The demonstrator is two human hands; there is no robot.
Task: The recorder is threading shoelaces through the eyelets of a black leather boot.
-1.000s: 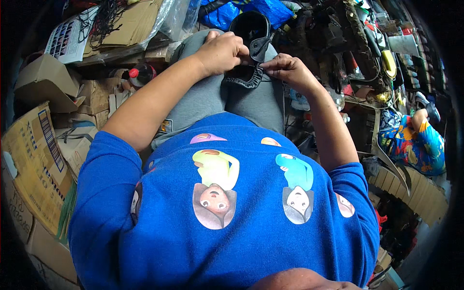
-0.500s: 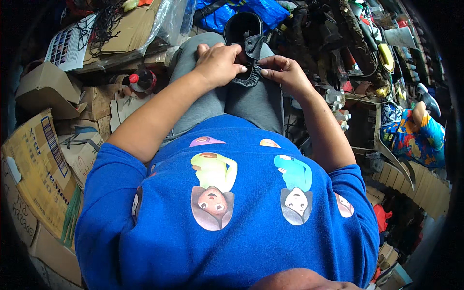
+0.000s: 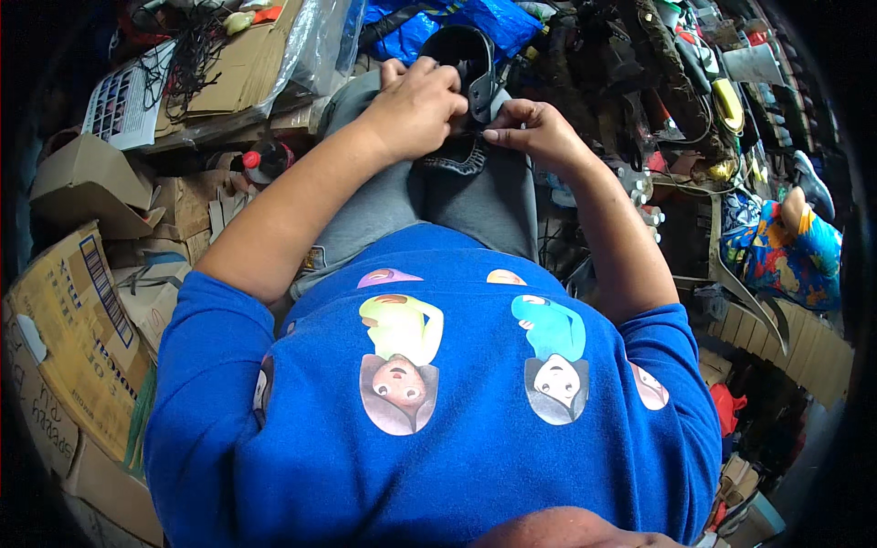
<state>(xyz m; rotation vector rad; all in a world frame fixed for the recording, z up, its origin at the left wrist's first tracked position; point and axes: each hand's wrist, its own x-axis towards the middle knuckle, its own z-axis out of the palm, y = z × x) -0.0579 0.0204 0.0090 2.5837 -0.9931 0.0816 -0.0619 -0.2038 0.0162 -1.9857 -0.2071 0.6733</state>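
Observation:
On my lap, between my knees, lies a black leather shoe (image 3: 480,96), its round, wide opening facing away from me. Pale stitches run along its curved near edge, and a light grey flap (image 3: 499,102) shows by the strap on its right side. My left hand (image 3: 420,108) wraps curled fingers over the shoe's left side and hides part of it. At the right side, my right hand (image 3: 534,132) has thumb and forefinger pinched together by the stitched part. What lies between those fingertips is too small to make out.
A bottle with a red cap (image 3: 265,161) stands left of my legs, near cardboard boxes (image 3: 91,178). Blue plastic sheeting (image 3: 457,27) lies beyond my knees. Tools and clutter fill the right, with a curved metal blade (image 3: 754,306) and a person's leg in colourful shorts (image 3: 790,256).
My left hand has shifted slightly up and right over the shoe, its fingers curling further. The right hand has moved a little, and the grey flap now shows beside its fingers.

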